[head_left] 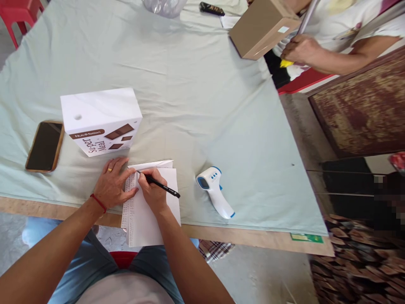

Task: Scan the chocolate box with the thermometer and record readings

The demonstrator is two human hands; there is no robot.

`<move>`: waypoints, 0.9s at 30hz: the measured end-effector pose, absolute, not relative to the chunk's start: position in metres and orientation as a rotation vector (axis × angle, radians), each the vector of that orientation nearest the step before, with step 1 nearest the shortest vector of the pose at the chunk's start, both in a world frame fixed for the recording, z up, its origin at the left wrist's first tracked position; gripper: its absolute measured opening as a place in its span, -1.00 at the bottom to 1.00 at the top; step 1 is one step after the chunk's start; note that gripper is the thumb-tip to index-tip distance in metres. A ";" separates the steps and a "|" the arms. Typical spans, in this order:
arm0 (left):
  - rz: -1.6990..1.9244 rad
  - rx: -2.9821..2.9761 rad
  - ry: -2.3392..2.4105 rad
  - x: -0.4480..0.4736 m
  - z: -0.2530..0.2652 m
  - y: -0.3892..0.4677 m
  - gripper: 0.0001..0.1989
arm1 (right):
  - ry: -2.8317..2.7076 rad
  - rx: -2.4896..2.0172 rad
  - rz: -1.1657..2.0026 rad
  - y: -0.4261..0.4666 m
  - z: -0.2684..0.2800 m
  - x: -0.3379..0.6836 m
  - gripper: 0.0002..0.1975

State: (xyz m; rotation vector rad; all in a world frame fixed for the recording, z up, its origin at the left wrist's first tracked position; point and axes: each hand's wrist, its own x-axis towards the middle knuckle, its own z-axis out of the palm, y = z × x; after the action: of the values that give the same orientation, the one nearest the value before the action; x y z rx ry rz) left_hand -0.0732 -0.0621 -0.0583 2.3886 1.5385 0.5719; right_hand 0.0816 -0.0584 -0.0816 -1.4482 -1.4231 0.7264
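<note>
My right hand [153, 190] grips a black pen [163, 186], its tip at the top left of a white paper sheet [158, 223]. Beside it my left hand [114, 183] lies with fingers spread, thumb and fingertips at the paper's left edge. A strip along that edge carries small handwriting or print. More paper shows beneath the top sheet, and the stack overhangs the table's front edge. Just beyond my left hand stands a white NutriMotion box [101, 112]. To the right of the paper lies a white and blue infrared thermometer [215, 190].
A phone [44, 146] lies left of the white box on the pale tablecloth [190, 105]. At the back right, another person's hand [302, 50] is near a brown cardboard box [264, 29]. Clear plastic [164, 6] and a black packet [211, 8] lie at the far edge.
</note>
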 end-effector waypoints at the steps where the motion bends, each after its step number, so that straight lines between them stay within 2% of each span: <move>1: 0.571 2.387 1.539 -0.073 -0.058 -0.062 -0.59 | -1.425 -1.450 0.726 -0.058 -0.082 0.082 -0.88; 27: 0.587 2.408 1.537 -0.073 -0.061 -0.063 -0.58 | -1.431 -1.423 0.716 -0.058 -0.081 0.082 -0.88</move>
State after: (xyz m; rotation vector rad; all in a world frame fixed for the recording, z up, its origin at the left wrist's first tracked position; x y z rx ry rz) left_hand -0.0734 -0.0626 -0.0614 2.4076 1.5372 0.5872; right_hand 0.0821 -0.0581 -0.0810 -1.4235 -1.4307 0.7160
